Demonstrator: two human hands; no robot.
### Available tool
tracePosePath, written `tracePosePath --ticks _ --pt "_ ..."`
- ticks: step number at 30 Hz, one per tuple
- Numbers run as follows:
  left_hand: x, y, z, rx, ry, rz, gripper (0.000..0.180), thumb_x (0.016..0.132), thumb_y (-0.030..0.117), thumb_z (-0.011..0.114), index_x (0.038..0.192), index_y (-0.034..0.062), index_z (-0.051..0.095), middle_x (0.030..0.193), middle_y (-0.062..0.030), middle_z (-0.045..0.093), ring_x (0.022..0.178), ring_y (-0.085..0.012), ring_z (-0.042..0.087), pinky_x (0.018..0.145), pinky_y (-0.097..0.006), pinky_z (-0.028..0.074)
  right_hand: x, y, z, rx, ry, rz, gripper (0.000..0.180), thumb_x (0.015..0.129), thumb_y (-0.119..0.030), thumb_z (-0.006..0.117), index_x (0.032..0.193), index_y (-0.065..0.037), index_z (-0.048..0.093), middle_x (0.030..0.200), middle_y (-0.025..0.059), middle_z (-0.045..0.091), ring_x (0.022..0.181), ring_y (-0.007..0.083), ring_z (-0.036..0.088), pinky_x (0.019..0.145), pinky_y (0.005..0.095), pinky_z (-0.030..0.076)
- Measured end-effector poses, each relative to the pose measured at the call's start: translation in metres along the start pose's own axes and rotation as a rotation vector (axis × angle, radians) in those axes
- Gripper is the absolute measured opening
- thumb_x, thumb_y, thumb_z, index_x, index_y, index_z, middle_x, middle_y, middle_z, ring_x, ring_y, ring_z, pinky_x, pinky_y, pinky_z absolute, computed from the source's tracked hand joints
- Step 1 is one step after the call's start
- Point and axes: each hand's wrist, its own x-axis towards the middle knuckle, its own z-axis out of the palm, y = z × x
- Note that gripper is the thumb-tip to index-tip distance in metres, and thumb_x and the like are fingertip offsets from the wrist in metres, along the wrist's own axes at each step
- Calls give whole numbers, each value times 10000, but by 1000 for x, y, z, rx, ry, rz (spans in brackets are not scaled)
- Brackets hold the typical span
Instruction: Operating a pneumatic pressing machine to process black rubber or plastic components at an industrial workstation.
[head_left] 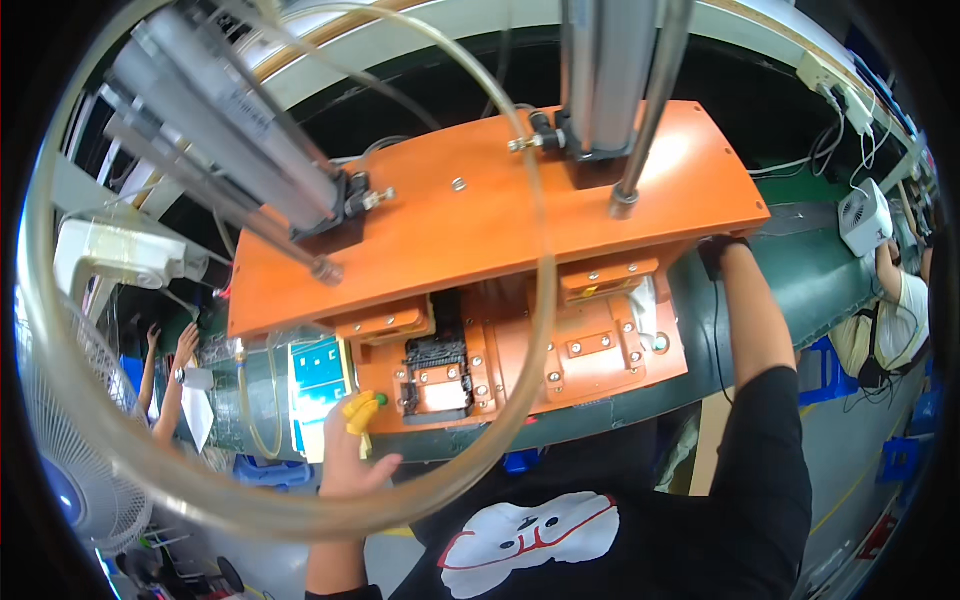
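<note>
My left hand (352,450) is at the front left corner of an orange press (480,215), yellow covers on some fingertips. Its thumb sticks out to the side, and the fingers reach to a green button (381,398) on the press base; I cannot tell if they touch it. Nothing shows in that hand. My right hand (735,250) is at the right end of the press's upper plate, with a dark band or cover and a thin black cord hanging by it. Its fingers are hidden. A black plastic frame (437,352) sits in the orange fixture (590,355) under the plate.
Two metal cylinders (235,125) (610,80) rise from the press. A clear hose (543,300) loops across the foreground. Blue-and-white sheets (318,375) lie left on the green bench (815,255). A white fan (865,218) stands right. Other people's hands (186,345) show far left.
</note>
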Motion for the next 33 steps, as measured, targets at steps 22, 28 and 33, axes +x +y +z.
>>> tracePosePath --ticks 22,28,33 --pt "-40 -106 34 209 251 -319 437 722 229 890 1038 5 686 1087 -191 668 1046 -408 630 881 -485 517 -313 -114 -65 273 117 511 568 1053 -448 583 618 -86 534 563 -27 500 484 68 478 449 258 373" --pt "-41 -117 29 31 335 -340 330 834 246 822 1037 20 694 1038 -178 669 995 -402 653 856 -475 523 -344 -419 21 763 -658 -316 151 950 -185 732 950 -35 734 867 81 701 773 197 671 697 334 543" --pt "-33 -148 22 -76 284 -328 315 854 208 815 1045 -19 709 1030 -185 720 955 -305 687 832 -394 527 -344 -535 163 381 -858 -913 409 953 -361 672 1196 -46 579 1183 180 603 998 362 670 824 485 555"
